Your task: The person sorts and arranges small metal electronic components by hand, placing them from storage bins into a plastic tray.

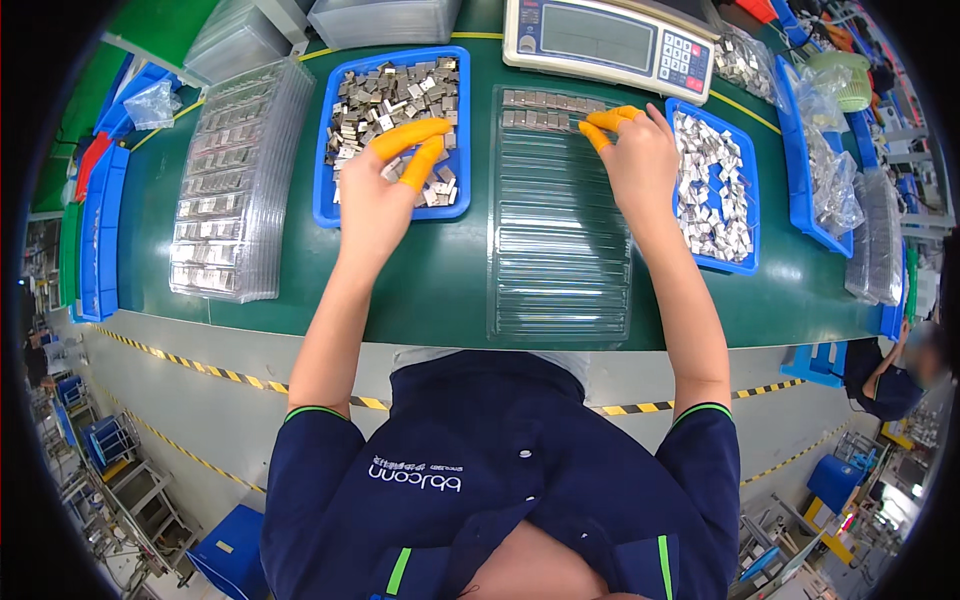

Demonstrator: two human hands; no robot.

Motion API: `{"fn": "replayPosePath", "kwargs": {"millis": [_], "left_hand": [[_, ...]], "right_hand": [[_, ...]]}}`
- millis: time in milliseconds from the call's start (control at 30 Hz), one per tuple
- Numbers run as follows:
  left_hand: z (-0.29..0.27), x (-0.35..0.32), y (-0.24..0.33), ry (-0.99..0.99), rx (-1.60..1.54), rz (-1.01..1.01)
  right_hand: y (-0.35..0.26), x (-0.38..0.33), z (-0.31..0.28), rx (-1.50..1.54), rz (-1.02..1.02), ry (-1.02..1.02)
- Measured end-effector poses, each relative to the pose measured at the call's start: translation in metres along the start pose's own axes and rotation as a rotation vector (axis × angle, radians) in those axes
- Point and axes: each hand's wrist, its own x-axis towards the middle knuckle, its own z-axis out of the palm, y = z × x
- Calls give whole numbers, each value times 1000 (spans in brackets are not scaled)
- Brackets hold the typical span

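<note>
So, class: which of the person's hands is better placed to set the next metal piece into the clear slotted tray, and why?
Probably the right hand: its fingertips rest at the clear tray's partly filled top rows, while the left hand is over the blue bin of loose pieces.

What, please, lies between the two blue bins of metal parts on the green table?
In the head view, a clear ribbed plastic tray lies between the left blue bin and the right blue bin, its top row filled with metal parts.

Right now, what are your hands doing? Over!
Left hand reaching into blue bin of metal parts. Right hand setting a part into clear slotted tray. Nothing in the way.
</note>
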Motion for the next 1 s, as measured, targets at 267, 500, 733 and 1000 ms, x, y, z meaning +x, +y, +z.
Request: {"fn": "replayPosePath", "kwargs": {"millis": [267,500,733,1000], "left_hand": [[-34,-15,-24,238,126,52],[-29,-3,-16,112,347,98],[-33,17,-33,131,736,252],[-27,34,-30,-12,874,404]], "right_hand": [[-3,0,13,-89,-54,-86],[6,-3,11,102,-66,-58],[40,-18,-33,-20,236,-65],[111,-65,-53,-21,628,-222]]}}
